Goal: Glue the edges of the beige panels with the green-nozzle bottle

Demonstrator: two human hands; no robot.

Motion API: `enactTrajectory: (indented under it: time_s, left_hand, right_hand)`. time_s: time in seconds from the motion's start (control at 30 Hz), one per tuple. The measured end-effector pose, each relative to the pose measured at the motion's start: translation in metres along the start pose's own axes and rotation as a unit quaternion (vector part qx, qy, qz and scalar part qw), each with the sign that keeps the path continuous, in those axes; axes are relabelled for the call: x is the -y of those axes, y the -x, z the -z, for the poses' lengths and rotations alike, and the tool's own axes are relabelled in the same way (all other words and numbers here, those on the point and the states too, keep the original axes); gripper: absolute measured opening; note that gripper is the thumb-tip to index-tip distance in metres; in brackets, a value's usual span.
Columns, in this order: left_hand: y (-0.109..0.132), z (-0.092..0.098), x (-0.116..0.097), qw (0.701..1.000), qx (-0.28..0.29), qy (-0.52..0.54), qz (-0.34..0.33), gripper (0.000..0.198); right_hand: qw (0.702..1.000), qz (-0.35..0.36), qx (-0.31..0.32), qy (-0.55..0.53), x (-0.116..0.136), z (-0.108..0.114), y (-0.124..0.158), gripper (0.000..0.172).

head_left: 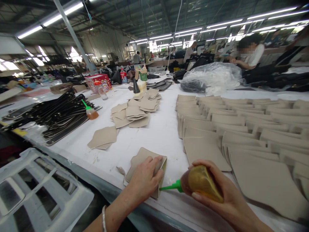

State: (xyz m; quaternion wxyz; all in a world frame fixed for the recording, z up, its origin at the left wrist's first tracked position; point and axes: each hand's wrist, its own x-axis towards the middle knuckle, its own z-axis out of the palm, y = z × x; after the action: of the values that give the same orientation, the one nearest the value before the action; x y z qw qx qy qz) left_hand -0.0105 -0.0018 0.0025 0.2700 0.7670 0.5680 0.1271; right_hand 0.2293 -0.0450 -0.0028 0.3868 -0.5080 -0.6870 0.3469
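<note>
A white surface (166,141) was covered at the right by rows of overlapping beige panels (263,174), cut off by the frame edge. A plastic crate (79,193) was positioned at lower left, also partly cut off. Behind the rows, a clear plastic bag (217,75) was filled with dark contents that could not be identified. The left hand (147,174) was laid over a beige panel (141,158) at the near edge, its fingers partly bent; whether the panel was pinched could not be told. By the right hand (217,190), a squeeze bottle (201,183) containing amber liquid was grasped, its green nozzle (171,186) directed at the panel's edge; nozzle contact could not be confirmed. Amber liquid was also held in a smaller-looking bottle (92,113) beside dark strips (60,112).
</note>
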Motion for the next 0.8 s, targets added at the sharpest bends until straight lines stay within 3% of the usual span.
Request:
enactTrajectory:
  time_s: [0.1,0.27,0.43,0.63,0.8]
  left_hand:
    - [0.0,0.001,0.0,1.0,0.003,-0.005,-0.001,0.047]
    - [-0.001,0.001,0.001,1.0,0.002,-0.008,0.002,0.046]
    - [-0.002,0.0,0.0,1.0,0.002,-0.009,0.001,0.048]
    - [-0.001,0.0,0.001,1.0,0.002,-0.001,-0.004,0.046]
    - [-0.002,0.0,0.002,1.0,0.001,-0.004,-0.004,0.046]
  right_hand:
    - [1.0,0.007,0.004,0.004,-0.001,0.001,-0.001,0.047]
    - [0.997,0.025,-0.051,0.045,-0.005,0.003,-0.004,0.047]
    - [0.999,0.042,0.005,0.015,0.0,0.001,0.0,0.046]
    - [0.994,0.054,-0.061,0.071,-0.004,0.008,-0.016,0.046]
    - [0.989,0.078,-0.079,0.099,-0.006,0.01,-0.023,0.047]
